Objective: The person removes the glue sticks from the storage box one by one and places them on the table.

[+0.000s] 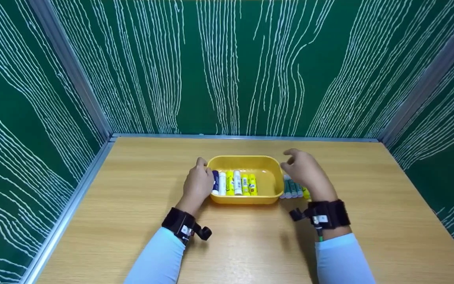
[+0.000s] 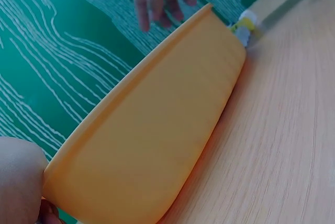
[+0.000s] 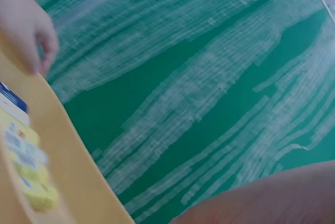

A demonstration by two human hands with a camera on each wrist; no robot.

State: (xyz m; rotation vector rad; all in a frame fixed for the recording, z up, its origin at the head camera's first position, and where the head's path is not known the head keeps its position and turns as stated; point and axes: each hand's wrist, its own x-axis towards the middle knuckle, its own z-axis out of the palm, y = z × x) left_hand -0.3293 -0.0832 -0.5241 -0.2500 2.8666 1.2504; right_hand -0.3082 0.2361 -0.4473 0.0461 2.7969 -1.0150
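A yellow plastic tray [image 1: 246, 200] sits on the table with several glue sticks [image 1: 237, 183] in a row inside, navy, white and yellow. At its left end, my left hand [image 1: 198, 182] holds the rim; in the left wrist view only part of this hand shows at the tray's [image 2: 146, 124] lower left corner. Beyond the right end, my right hand [image 1: 306, 171] is raised with loosely bent fingers and nothing visible in them. Below that hand, several teal tubes [image 1: 292, 188] and a yellow one [image 1: 306, 193] lie beside the tray, partly hidden by the hand.
The wooden table [image 1: 242, 244] reaches back to a metal edge strip [image 1: 246, 137]. Green panels [image 1: 246, 79] with white wavy lines stand at the back and both sides, joined by metal posts [image 1: 73, 67].
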